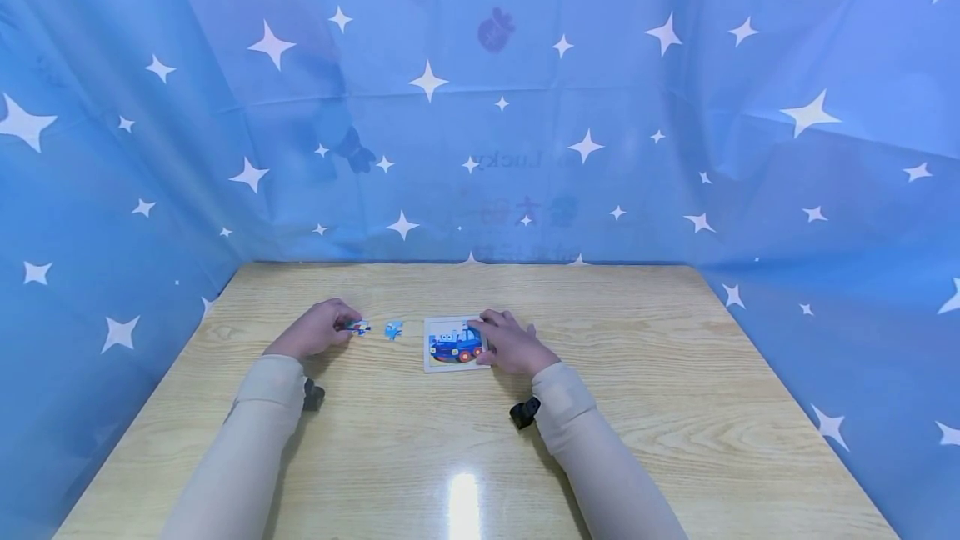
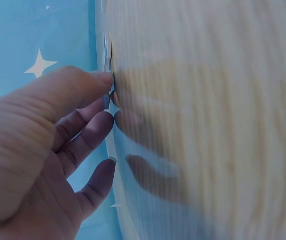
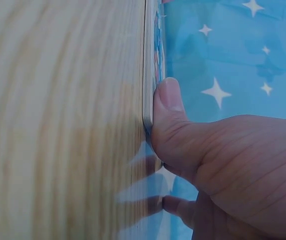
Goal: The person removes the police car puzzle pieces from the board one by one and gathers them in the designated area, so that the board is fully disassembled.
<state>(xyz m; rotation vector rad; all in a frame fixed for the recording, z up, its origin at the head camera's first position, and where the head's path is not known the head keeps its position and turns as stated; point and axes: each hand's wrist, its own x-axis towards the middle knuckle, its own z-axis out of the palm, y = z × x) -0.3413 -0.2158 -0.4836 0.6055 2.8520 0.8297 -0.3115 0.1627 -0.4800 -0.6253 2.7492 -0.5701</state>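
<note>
My left hand [image 1: 321, 332] is at the left of the table, with thumb and fingertips pinching a small multicoloured jigsaw piece [image 1: 360, 327] close to the tabletop. In the left wrist view the piece [image 2: 107, 101] shows edge-on, partly hidden between thumb and fingers. A blue jigsaw piece [image 1: 393, 329] lies a little to its right. Farther right is a flat puzzle board [image 1: 455, 343] with a pale frame and a blue cartoon vehicle picture. My right hand [image 1: 513, 346] rests on the board's right side, thumb [image 3: 172, 95] pressing at its edge, fingers extended over the upper right.
The pale wood-grain table [image 1: 465, 432] reflects a bright light near its front. A blue curtain [image 1: 480, 107] with white stars hangs behind and at both sides. Black wrist cameras [image 1: 524, 413] sit under both forearms.
</note>
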